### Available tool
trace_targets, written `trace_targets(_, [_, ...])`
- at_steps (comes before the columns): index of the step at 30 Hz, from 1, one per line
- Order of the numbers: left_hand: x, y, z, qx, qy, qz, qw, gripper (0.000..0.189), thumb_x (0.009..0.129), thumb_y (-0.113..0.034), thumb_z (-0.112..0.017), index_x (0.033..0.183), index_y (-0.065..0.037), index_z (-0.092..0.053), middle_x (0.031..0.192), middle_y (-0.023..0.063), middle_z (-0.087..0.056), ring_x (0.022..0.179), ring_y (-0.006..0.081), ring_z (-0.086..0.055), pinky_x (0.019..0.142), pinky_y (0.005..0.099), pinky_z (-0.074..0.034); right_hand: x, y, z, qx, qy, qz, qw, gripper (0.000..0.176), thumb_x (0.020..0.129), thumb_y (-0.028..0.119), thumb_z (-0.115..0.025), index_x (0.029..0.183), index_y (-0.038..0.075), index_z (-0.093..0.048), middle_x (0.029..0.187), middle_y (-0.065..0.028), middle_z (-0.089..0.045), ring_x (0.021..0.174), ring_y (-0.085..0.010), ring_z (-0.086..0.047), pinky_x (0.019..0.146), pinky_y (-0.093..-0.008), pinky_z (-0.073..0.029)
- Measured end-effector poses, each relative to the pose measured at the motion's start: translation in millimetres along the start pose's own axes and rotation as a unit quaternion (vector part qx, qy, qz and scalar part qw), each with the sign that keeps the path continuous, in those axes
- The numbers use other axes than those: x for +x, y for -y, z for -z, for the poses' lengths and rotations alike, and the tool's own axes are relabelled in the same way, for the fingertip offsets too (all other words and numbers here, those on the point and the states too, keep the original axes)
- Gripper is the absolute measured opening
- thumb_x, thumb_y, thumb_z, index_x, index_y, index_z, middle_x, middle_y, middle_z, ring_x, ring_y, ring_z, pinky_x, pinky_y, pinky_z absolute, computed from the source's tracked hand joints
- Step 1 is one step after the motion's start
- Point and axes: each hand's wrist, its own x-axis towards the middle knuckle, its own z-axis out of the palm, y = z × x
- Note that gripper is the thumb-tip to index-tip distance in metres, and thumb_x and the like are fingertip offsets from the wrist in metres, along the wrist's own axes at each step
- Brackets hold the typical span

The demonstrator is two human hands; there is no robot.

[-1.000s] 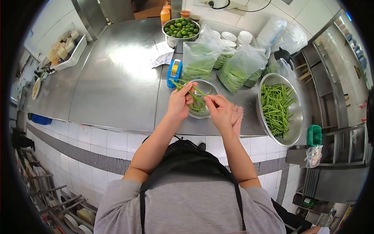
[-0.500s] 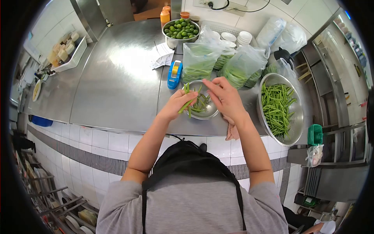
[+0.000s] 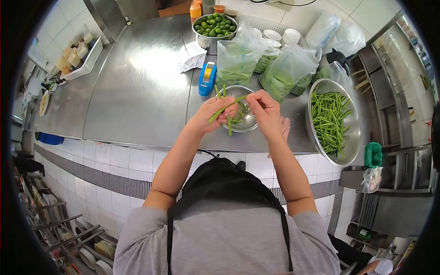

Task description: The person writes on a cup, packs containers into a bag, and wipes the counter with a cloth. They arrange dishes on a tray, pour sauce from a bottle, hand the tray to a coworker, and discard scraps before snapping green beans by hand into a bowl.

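Observation:
My left hand (image 3: 215, 113) is closed around a few green beans (image 3: 222, 114) that stick out past the fingers on both sides. One bean slants up to the right, and the fingertips of my right hand (image 3: 266, 111) pinch its far end. Both hands are over the near part of a small steel bowl (image 3: 249, 123). Bean scraps (image 3: 241, 112) lie inside that bowl, partly hidden by my left hand. To the right, a large steel bowl (image 3: 353, 143) tilts at the counter's edge, with many green beans (image 3: 331, 121) in it.
Bags of green beans (image 3: 237, 64) stand behind the small bowl, beside a blue tape dispenser (image 3: 207, 80). A pot of limes (image 3: 214, 26), papers (image 3: 191, 57) and stacked white cups (image 3: 291, 35) are farther back. A pinkish cloth (image 3: 286, 128) lies by my right wrist on the steel counter (image 3: 142, 87).
My right hand has gone from open fingers above the bowl to pinching a bean's end. The bean in my left hand now points across to the right. The view has shifted slightly.

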Motion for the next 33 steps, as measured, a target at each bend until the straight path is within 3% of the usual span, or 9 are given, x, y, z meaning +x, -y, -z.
trace_targets(7, [16,29,-2,-0.103,-0.059,-0.034,0.992,0.034,0.091,-0.031,-0.042,0.064,-0.011,-0.038,0.059,-0.0037,-0.033,0.05,0.0047,-0.028,0.045,0.0187,-0.024,-18,-16,-9,0.124,-0.1,-0.02,0.987,0.007,0.085,0.007,-0.056,0.085,0.001,-0.059,0.066,0.0023,-0.051,0.056,-0.004,-0.043,0.051,-0.0168,-0.033])
trace_targets(9, [20,33,-6,-0.127,-0.03,-0.034,0.991,0.033,0.09,-0.031,-0.044,0.065,-0.011,-0.04,0.061,-0.0035,-0.035,0.05,0.0044,-0.029,0.045,0.0186,-0.025,-25,-7,-8,0.004,-0.12,0.015,0.993,0.004,0.08,0.004,-0.059,0.08,0.0,-0.06,0.069,-0.0005,-0.054,0.057,-0.0077,-0.049,0.049,-0.0205,-0.038])
trace_targets(11, [21,33,-10,-0.134,-0.144,-0.098,0.976,0.032,0.091,-0.032,-0.043,0.067,-0.011,-0.041,0.061,-0.004,-0.036,0.05,0.0041,-0.03,0.045,0.0185,-0.025,-21,-7,-8,-0.211,-0.055,0.223,0.95,0.003,0.076,0.001,-0.06,0.079,0.001,-0.06,0.07,-0.0064,-0.055,0.056,-0.0162,-0.053,0.05,-0.0251,-0.041])
trace_targets(18, [27,27,-9,0.052,-0.257,-0.08,0.962,0.023,0.089,-0.025,-0.042,0.072,-0.011,-0.043,0.057,-0.0039,-0.036,0.049,0.0055,-0.031,0.044,0.0203,-0.025,-24,-15,12,-0.269,-0.081,0.101,0.954,0.01,0.073,0.008,-0.063,0.081,0.003,-0.061,0.079,-0.0111,-0.059,0.063,-0.0257,-0.057,0.055,-0.0304,-0.045])
trace_targets(20, [27,25,-6,0.032,-0.234,-0.093,0.967,0.021,0.089,-0.024,-0.042,0.072,-0.011,-0.043,0.055,-0.0036,-0.035,0.049,0.0059,-0.031,0.045,0.0211,-0.025,-24,-18,32,-0.421,-0.049,0.164,0.891,0.015,0.073,0.014,-0.063,0.084,0.004,-0.062,0.083,-0.0117,-0.061,0.066,-0.027,-0.059,0.059,-0.0309,-0.047])
trace_targets(22, [23,22,-11,-0.053,-0.313,-0.088,0.944,0.02,0.087,-0.024,-0.041,0.071,-0.012,-0.042,0.052,-0.0031,-0.034,0.05,0.0069,-0.032,0.048,0.0222,-0.026,-20,29,79,-0.357,-0.09,-0.022,0.93,0.017,0.073,0.018,-0.063,0.084,0.005,-0.064,0.083,-0.0115,-0.062,0.069,-0.0267,-0.061,0.063,-0.0311,-0.048])
trace_targets(27, [22,25,-6,-0.119,-0.238,-0.126,0.956,0.022,0.087,-0.024,-0.039,0.069,-0.012,-0.039,0.051,-0.0022,-0.032,0.053,0.0112,-0.036,0.061,0.0267,-0.036,5,39,218,-0.506,-0.131,-0.129,0.843,0.018,0.07,0.02,-0.064,0.077,0.003,-0.066,0.078,-0.0127,-0.064,0.07,-0.0267,-0.061,0.065,-0.0334,-0.049])
trace_targets(29, [27,29,-8,-0.192,-0.221,-0.119,0.949,0.017,0.088,-0.02,-0.043,0.074,-0.011,-0.047,0.06,-0.0024,-0.037,0.057,0.0102,-0.039,0.06,0.0303,-0.038,2,26,238,-0.627,0.028,-0.292,0.722,0.025,0.066,0.027,-0.067,0.077,0.004,-0.067,0.078,-0.0142,-0.064,0.071,-0.0283,-0.062,0.068,-0.0358,-0.049])
trace_targets(33, [30,20,-31,-0.174,-0.29,-0.072,0.938,0.017,0.088,-0.02,-0.044,0.075,-0.009,-0.047,0.051,-0.0025,-0.031,0.059,0.0127,-0.044,0.058,0.0272,-0.039,-16,-1,254,-0.693,0.057,-0.215,0.686,0.027,0.067,0.031,-0.067,0.077,0.006,-0.068,0.074,-0.0143,-0.064,0.067,-0.0285,-0.061,0.066,-0.0364,-0.049])
